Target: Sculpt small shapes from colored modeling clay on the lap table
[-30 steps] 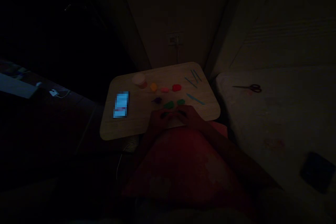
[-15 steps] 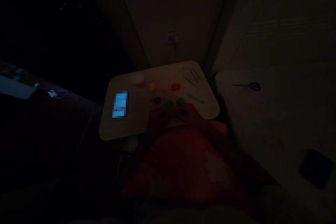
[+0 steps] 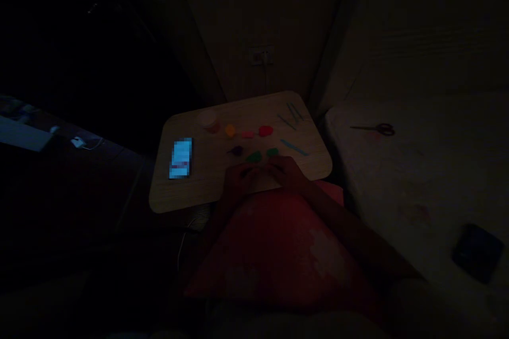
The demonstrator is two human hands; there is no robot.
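Note:
My left hand (image 3: 238, 180) and my right hand (image 3: 286, 172) rest close together at the front edge of a light wood-grain lap table (image 3: 191, 190). Their curled fingers hide whatever lies between them, and the dim light leaves any grip unclear. Just beyond them lie a green modelling clay lump (image 3: 253, 156) and a second green lump (image 3: 272, 152). Farther back sit purple (image 3: 237, 150), orange (image 3: 229, 130), pink (image 3: 247, 134) and red (image 3: 265, 131) clay pieces. Thin blue sculpting tools (image 3: 293, 147) lie at the right, near a lidded tub (image 3: 208, 121) and a lit, pixelated phone (image 3: 181, 158).
A red cushion (image 3: 278, 249) lies under my forearms, below the table. Black-handled scissors (image 3: 376, 129) and a dark flat object (image 3: 477, 252) lie on a pale bed (image 3: 417, 185) to the right. A wall socket (image 3: 261, 56) is behind the table.
The picture is dimmer than a second ago and the view has drifted slightly. My hands stay at the table's front edge, with no clear change in what they touch.

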